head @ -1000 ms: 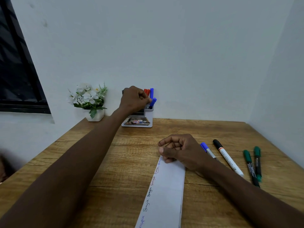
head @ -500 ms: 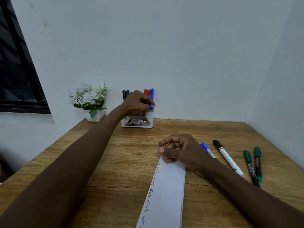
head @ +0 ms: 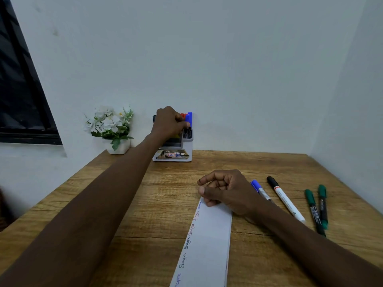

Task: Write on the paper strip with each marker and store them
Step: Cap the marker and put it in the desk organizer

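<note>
Head cam: my left arm's stretched fwd, left hand curled, fingertips pinching blue-capped marker standing in white plastic desk holder just below it. Right hand clenched, empty, resting on far end of white paper strip.

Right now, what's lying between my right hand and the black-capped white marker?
A blue-capped marker lies there, shown in the head view.

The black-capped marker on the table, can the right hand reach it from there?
Probably yes. The right hand rests on the paper strip, and the black-capped marker lies flat close beside it. Only the blue marker lies between, low enough to reach over.
</note>
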`<action>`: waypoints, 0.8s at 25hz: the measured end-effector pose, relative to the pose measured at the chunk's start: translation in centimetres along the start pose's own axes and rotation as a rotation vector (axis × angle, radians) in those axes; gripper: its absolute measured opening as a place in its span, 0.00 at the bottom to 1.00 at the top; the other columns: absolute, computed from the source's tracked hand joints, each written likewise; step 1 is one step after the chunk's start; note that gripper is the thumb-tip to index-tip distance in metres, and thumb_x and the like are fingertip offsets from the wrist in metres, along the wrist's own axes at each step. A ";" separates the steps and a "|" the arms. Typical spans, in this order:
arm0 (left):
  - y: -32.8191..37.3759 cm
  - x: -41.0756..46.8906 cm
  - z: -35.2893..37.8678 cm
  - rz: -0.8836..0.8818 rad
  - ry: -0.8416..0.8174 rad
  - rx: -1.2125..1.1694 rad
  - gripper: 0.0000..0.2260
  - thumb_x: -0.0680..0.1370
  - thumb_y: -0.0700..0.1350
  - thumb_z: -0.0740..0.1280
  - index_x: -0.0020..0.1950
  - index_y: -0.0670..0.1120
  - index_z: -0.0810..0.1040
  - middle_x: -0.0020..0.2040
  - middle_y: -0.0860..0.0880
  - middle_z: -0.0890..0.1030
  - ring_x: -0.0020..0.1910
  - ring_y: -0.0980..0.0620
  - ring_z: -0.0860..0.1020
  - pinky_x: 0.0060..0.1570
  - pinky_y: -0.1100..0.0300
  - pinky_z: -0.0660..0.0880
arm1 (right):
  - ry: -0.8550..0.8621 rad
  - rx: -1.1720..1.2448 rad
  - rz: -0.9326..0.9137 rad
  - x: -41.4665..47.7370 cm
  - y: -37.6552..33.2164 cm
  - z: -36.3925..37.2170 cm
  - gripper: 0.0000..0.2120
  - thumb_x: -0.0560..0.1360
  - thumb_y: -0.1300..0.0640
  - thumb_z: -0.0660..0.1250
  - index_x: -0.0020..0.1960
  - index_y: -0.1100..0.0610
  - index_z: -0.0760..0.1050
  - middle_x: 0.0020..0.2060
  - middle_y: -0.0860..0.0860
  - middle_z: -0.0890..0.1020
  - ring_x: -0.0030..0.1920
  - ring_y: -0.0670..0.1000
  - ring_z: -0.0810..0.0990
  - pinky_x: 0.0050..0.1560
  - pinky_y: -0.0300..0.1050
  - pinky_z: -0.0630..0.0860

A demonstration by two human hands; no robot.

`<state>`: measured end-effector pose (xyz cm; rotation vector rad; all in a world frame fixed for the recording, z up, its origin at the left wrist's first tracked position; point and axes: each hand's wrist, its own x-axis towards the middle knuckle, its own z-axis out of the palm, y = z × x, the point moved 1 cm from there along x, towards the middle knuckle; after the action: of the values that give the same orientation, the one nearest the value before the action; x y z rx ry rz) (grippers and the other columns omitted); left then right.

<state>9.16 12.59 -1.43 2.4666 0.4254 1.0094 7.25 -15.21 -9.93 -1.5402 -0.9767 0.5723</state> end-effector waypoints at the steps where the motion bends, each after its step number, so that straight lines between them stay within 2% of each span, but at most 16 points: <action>1: 0.2 0.1 0.1 -0.012 0.020 0.014 0.06 0.71 0.46 0.78 0.43 0.45 0.89 0.33 0.50 0.84 0.33 0.57 0.79 0.42 0.60 0.78 | 0.000 0.001 0.001 0.0 0.0 0.0 0.11 0.72 0.59 0.77 0.53 0.61 0.83 0.40 0.61 0.87 0.39 0.53 0.86 0.38 0.41 0.82; 3: 0.4 0.3 0.5 -0.055 0.059 0.048 0.05 0.70 0.49 0.78 0.39 0.47 0.88 0.30 0.54 0.81 0.36 0.55 0.80 0.37 0.60 0.75 | 0.000 0.002 0.001 -0.1 0.0 0.0 0.12 0.72 0.59 0.77 0.53 0.62 0.83 0.40 0.61 0.87 0.39 0.53 0.86 0.38 0.41 0.82; 8: 0.4 0.2 1.7 -0.098 0.083 0.108 0.11 0.65 0.56 0.80 0.35 0.49 0.86 0.30 0.58 0.78 0.37 0.57 0.78 0.38 0.61 0.71 | -0.004 -0.002 0.002 0.0 0.1 -0.1 0.12 0.72 0.59 0.76 0.54 0.61 0.83 0.41 0.61 0.87 0.39 0.53 0.86 0.39 0.42 0.83; 11: 0.3 0.2 2.0 -0.138 0.095 0.109 0.13 0.65 0.56 0.80 0.34 0.48 0.85 0.30 0.55 0.80 0.37 0.54 0.79 0.38 0.61 0.71 | -0.004 0.003 0.003 0.0 0.2 -0.1 0.12 0.72 0.59 0.77 0.54 0.61 0.83 0.41 0.61 0.87 0.39 0.54 0.86 0.40 0.44 0.84; 16: 0.3 -0.1 2.2 -0.179 0.125 0.132 0.11 0.70 0.52 0.77 0.42 0.45 0.86 0.39 0.47 0.84 0.43 0.48 0.83 0.42 0.54 0.80 | -0.001 0.014 -0.006 0.0 0.2 0.0 0.11 0.72 0.60 0.76 0.53 0.62 0.83 0.41 0.62 0.87 0.39 0.54 0.86 0.39 0.43 0.84; 20: 0.7 -0.1 2.3 -0.196 0.115 0.158 0.10 0.72 0.49 0.74 0.44 0.42 0.85 0.39 0.44 0.84 0.42 0.45 0.83 0.42 0.52 0.82 | 0.000 0.004 -0.008 0.0 0.1 0.0 0.12 0.72 0.60 0.76 0.54 0.63 0.82 0.42 0.62 0.87 0.39 0.53 0.86 0.39 0.42 0.83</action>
<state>10.80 11.26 -2.62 2.4513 0.7958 1.0742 7.32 -15.20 -10.06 -1.5320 -0.9801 0.5683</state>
